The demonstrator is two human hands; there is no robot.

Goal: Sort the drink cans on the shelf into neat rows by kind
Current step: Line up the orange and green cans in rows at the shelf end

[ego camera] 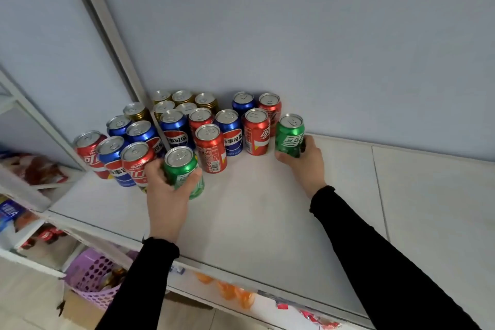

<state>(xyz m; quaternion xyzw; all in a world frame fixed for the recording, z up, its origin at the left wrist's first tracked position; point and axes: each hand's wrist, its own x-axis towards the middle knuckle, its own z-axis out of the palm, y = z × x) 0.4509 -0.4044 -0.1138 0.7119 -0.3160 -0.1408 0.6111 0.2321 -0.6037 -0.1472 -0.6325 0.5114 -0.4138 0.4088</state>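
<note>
Both grips on green cans (183, 169), red cans (211, 149) between.

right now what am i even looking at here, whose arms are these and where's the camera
There is no machine: these are a person's own arms in black sleeves, filmed by one wide-angle camera worn on their head, looking down. The left hand grips one green can; the right hand grips another green can. Both cans stand on a white shelf. Behind them stand mixed red cans, blue cans and gold cans, not yet in rows by kind. A mirror-like side panel on the left seems to repeat some.
</note>
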